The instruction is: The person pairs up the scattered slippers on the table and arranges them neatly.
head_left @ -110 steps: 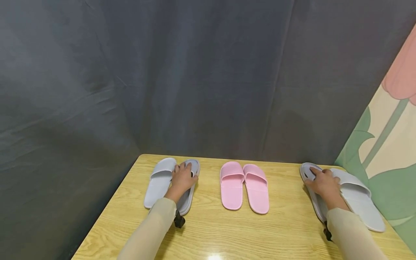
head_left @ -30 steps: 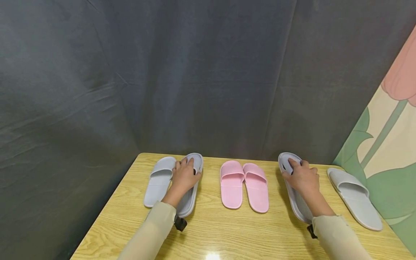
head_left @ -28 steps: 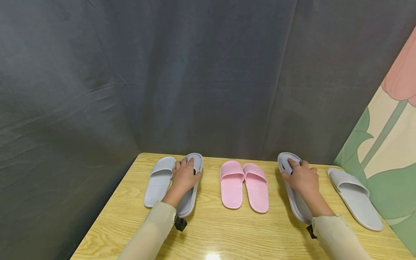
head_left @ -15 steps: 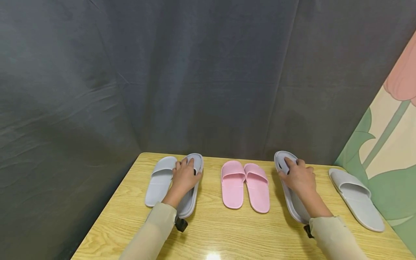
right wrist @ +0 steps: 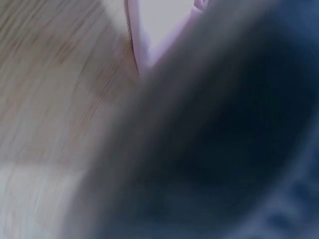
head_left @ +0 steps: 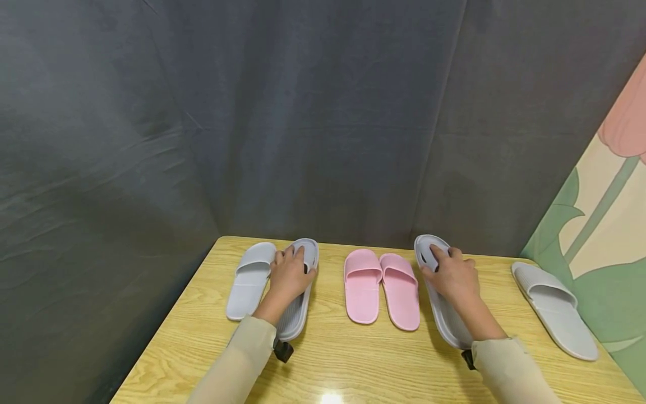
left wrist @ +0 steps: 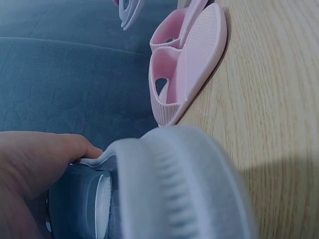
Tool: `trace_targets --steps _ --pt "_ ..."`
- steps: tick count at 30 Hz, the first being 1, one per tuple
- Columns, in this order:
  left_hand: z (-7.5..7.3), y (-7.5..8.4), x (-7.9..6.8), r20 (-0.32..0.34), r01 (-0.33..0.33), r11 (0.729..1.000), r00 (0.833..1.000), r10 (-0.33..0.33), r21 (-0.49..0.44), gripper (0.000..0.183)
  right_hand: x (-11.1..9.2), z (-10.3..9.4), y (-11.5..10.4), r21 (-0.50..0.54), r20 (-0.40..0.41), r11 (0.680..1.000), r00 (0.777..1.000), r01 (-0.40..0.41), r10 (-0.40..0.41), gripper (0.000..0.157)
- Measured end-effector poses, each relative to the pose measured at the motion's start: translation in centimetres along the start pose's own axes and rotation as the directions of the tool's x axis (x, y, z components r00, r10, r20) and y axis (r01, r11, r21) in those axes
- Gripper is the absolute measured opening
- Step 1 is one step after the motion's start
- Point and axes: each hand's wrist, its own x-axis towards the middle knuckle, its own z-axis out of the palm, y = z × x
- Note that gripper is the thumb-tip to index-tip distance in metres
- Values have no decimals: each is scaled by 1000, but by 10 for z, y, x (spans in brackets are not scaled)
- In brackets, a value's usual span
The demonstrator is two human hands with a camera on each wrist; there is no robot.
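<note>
My left hand [head_left: 289,275] grips a grey slipper [head_left: 299,317] by its strap, right beside a light grey slipper [head_left: 247,283] on the table. In the left wrist view the thumb [left wrist: 75,147] presses on the strap edge, and the slipper's sole [left wrist: 189,184] fills the lower middle. My right hand [head_left: 454,278] holds another grey slipper [head_left: 444,314] by the strap, just right of the pink slippers. A shadow lies beside it. Both straps are mostly hidden under the fingers. The right wrist view is largely blocked by a dark blurred shape.
Between the hands lies a pair of pink slippers [head_left: 361,297], toes toward the back edge. A grey slipper [head_left: 557,320] lies slanted near the right edge of the wooden table [head_left: 363,367]. A dark curtain [head_left: 323,123] hangs behind, and a painted wall [head_left: 605,241] stands at right.
My right hand has carried its slipper left, away from the grey slipper at right and close to the pink pair. My left hand and its slipper have shifted only slightly right.
</note>
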Motion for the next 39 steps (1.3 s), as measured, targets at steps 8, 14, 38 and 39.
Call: trace_targets --steps 8,14,38,39 --pt "-1 2 -3 -3 -4 1000 1000 4 0 70 1 1 -12 -6 26 1000 1000 -6 6 67" --pt "-2 4 -5 -17 -10 1000 1000 10 -5 69 1 1 -20 1 47 1000 999 -10 10 68" --pt "-8 7 -9 -48 -13 999 999 12 -30 69 0 7 -47 22 -2 999 1000 28 -28 66" --pt "-8 7 -10 -47 -14 999 999 12 -32 69 -1 8 -49 24 -1 999 1000 29 -29 66"
